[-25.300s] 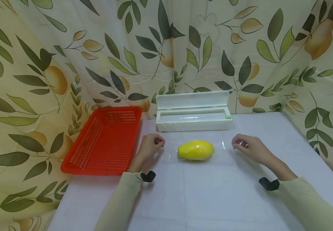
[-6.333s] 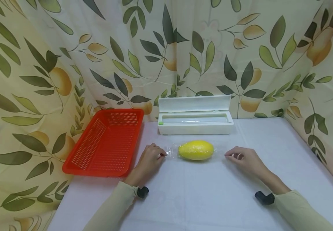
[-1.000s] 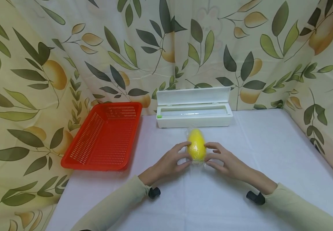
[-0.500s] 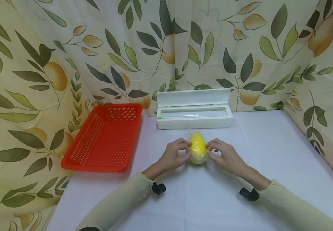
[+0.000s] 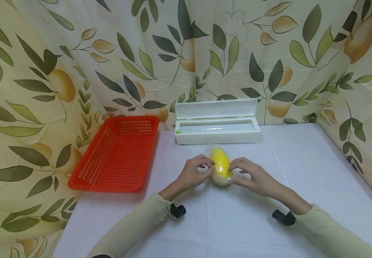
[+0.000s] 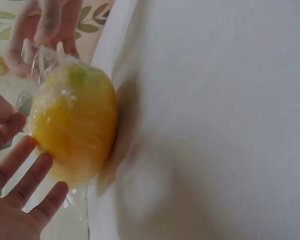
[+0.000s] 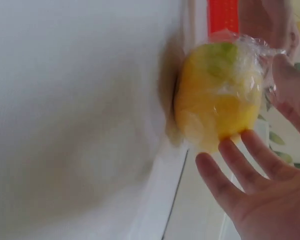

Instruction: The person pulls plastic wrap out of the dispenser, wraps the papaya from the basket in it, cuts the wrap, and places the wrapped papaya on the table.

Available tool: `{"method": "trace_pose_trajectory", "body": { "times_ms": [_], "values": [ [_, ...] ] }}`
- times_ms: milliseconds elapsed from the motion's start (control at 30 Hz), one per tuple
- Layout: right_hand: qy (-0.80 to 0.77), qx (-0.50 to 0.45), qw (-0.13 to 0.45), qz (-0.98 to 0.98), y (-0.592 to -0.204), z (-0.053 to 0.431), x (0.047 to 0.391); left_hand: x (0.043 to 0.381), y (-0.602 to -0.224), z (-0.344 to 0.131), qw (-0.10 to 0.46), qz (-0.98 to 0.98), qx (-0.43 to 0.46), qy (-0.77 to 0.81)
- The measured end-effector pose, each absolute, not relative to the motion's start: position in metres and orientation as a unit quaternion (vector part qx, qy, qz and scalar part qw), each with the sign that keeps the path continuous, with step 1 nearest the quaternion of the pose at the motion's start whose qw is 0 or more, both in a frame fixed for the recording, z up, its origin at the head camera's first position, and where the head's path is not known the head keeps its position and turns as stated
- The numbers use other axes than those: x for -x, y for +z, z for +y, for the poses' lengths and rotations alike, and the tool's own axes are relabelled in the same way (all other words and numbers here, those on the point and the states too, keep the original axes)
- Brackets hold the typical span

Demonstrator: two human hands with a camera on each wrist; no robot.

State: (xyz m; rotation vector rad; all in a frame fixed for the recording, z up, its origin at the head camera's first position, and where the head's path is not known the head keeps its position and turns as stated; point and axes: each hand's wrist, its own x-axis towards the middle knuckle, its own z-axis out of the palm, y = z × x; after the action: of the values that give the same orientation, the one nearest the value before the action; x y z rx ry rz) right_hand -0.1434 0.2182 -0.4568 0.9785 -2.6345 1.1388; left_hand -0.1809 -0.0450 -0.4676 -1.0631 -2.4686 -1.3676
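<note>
A yellow papaya (image 5: 220,162) with a greenish end lies on the white-covered table, its long axis running away from me. Clear cling film (image 7: 250,47) wraps it, bunched and creased at the near end in both wrist views. At its left side, my left hand (image 5: 195,172) brings thumb and forefinger together on the film; the other fingers (image 6: 32,180) spread beside the fruit. On the opposite side is my right hand (image 5: 253,177), thumb apart from the fingers. Its fingertips (image 7: 232,145) reach the papaya's flank, and the thumb (image 7: 286,67) lies at the loose film.
Behind the papaya stands a white cling film dispenser (image 5: 217,138), lid raised, a green slider (image 5: 178,131) at its left end. A red perforated basket (image 5: 115,157) sits at the left of the table. A leaf-patterned curtain (image 5: 160,46) encloses the back and sides.
Earlier the papaya lay crosswise with film spread beneath; it now points away, wrapped. Over the last half second my right thumb and fingers have parted, and the fruit has tilted slightly.
</note>
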Motion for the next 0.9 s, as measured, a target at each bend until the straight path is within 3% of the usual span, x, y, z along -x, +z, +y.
{"method": "trace_pose_trajectory", "body": {
  "times_ms": [200,500,900],
  "values": [
    [0.358,-0.324,0.097,-0.871,-0.461,0.215,0.145,0.178,-0.470,-0.048,0.061,-0.825,0.367,-0.424],
    [0.375,-0.311,0.103,-0.867,-0.461,0.213,0.153,0.181,-0.470,-0.048,0.080,-0.816,0.383,-0.425],
    [0.374,-0.234,0.084,-0.893,-0.461,0.205,0.167,0.195,-0.474,-0.041,0.012,-0.799,0.307,-0.517]
  ]
}}
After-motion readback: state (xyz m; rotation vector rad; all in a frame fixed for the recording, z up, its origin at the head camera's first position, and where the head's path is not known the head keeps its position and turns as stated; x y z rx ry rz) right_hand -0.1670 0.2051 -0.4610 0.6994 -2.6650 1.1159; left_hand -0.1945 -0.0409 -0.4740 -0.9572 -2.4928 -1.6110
